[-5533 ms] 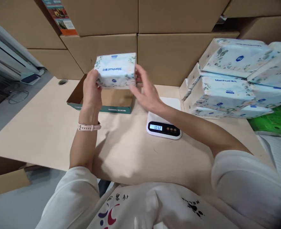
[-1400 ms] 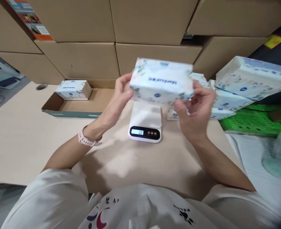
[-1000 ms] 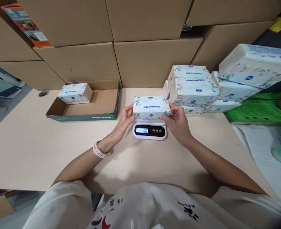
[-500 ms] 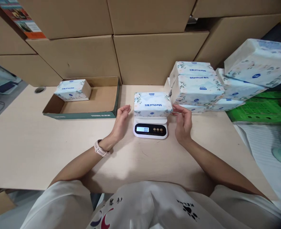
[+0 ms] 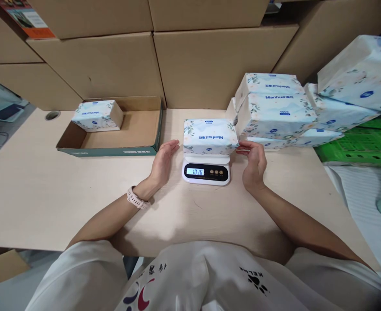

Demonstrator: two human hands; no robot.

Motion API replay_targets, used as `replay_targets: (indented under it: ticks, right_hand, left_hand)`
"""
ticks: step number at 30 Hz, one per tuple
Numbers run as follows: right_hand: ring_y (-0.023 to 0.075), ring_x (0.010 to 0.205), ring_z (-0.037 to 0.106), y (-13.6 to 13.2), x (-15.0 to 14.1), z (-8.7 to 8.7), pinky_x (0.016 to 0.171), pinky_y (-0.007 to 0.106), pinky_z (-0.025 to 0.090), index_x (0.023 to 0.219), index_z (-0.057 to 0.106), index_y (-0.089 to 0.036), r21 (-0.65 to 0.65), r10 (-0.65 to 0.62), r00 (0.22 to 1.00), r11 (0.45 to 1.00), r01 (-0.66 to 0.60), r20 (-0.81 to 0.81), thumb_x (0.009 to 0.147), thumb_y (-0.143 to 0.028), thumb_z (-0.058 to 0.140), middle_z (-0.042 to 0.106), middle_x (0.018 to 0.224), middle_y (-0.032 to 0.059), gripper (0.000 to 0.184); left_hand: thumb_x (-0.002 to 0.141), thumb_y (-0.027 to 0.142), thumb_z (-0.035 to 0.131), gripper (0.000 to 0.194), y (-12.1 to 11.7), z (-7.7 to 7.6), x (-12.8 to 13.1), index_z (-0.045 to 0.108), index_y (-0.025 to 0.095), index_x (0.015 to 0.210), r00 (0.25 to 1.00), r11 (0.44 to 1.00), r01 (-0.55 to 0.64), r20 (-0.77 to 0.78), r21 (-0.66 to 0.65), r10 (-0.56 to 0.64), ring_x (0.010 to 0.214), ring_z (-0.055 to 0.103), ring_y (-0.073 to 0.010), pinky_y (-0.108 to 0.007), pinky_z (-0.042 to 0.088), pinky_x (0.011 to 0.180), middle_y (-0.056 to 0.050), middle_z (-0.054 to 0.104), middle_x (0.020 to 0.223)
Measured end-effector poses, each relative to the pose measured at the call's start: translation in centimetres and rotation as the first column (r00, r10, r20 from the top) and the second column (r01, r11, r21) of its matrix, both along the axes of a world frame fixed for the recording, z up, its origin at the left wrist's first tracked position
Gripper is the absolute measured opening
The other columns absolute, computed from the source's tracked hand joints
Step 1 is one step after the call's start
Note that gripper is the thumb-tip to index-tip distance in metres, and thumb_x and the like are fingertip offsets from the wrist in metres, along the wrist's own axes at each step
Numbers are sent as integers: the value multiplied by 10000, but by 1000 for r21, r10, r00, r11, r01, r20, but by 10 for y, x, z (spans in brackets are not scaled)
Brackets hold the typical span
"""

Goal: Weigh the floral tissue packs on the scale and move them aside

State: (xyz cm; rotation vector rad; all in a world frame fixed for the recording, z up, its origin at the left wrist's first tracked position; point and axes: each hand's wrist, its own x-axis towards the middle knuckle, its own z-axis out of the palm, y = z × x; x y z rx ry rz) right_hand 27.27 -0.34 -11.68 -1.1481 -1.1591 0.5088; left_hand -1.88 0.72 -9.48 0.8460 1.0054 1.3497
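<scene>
A pack of tissues (image 5: 210,136) with a floral print lies on a white digital scale (image 5: 206,178), whose lit display reads about 103.6. On the pack's left side is my left hand (image 5: 163,160), fingers stretched out and apart from the pack, holding nothing. My right hand (image 5: 253,164) is at the pack's right end with its fingers loosely bent and the tips at or very near the wrapper. It does not grip the pack.
A shallow open cardboard tray (image 5: 112,151) at the left holds another tissue pack (image 5: 97,115). Several tissue packs (image 5: 276,114) are stacked at the right, beside a green plastic crate (image 5: 365,144). Large cardboard boxes (image 5: 219,69) form a wall along the back of the table (image 5: 80,198).
The scale's display has gone from 0.0 to about 103.6. Both hands stay beside the pack with almost no movement. The whole view has shifted slightly.
</scene>
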Motion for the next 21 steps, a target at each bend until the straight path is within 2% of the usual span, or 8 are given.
replay_targets:
  ticks: [6, 21]
  right_hand:
    - [222, 948, 783, 0, 2, -1, 865, 413, 644, 1115, 809, -244, -1, 14, 1000, 1000, -14, 16, 1099, -768, 527, 833, 1083, 70, 595]
    - [214, 964, 771, 1, 4, -5, 875, 403, 631, 1126, 826, -247, 25, 40, 999, 999, -41, 27, 1140, -717, 498, 825, 1089, 63, 573]
  left_hand:
    - [952, 492, 733, 334, 1, -4, -1, 779, 227, 1151, 1000, 1000, 3, 6, 15, -3, 1476, 682, -302, -523, 380, 1449, -113, 813, 1375]
    - [949, 484, 703, 318, 1, -1, 0, 760, 229, 1130, 1000, 1000, -4, -21, -1, 4, 1484, 673, -307, -520, 388, 1443, -122, 802, 1380]
